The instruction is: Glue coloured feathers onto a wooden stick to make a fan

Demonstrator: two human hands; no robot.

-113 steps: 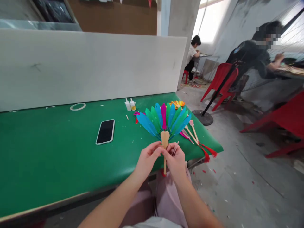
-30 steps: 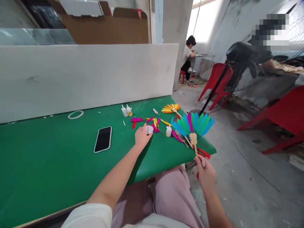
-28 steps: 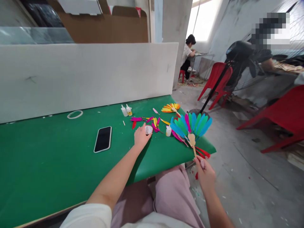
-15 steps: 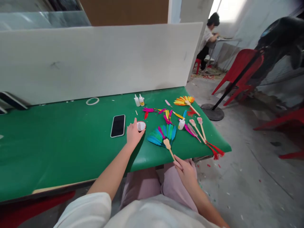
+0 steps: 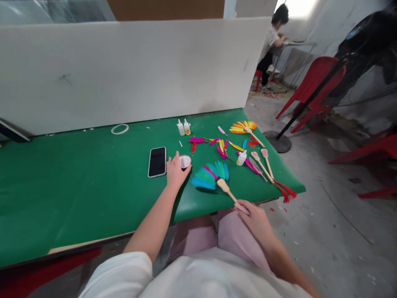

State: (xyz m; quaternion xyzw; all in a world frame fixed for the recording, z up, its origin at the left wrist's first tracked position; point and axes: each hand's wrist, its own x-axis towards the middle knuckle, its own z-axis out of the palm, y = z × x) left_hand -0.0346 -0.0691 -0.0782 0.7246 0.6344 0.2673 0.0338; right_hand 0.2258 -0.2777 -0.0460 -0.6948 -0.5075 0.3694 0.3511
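Note:
My right hand (image 5: 254, 217) grips the wooden handle of a feather fan (image 5: 212, 177) with blue, green and pink feathers. The fan lies tilted just over the green table (image 5: 77, 194) near its front edge. My left hand (image 5: 175, 171) rests on the table with its fingers closed around a small round white lid or cup (image 5: 185, 161). A black phone (image 5: 157, 161) lies just left of that hand.
Loose coloured feathers (image 5: 221, 145), three small glue bottles (image 5: 183, 127), a yellow-orange fan (image 5: 245, 127), two sticks with red tassels (image 5: 269, 171) and a white ring (image 5: 119, 129) lie on the table. A white board stands behind. Red chairs, a fan stand and a seated person are at right.
My right hand has swung the feather fan from the table's right end down and left onto the table near my left hand. My left hand stays at the white lid.

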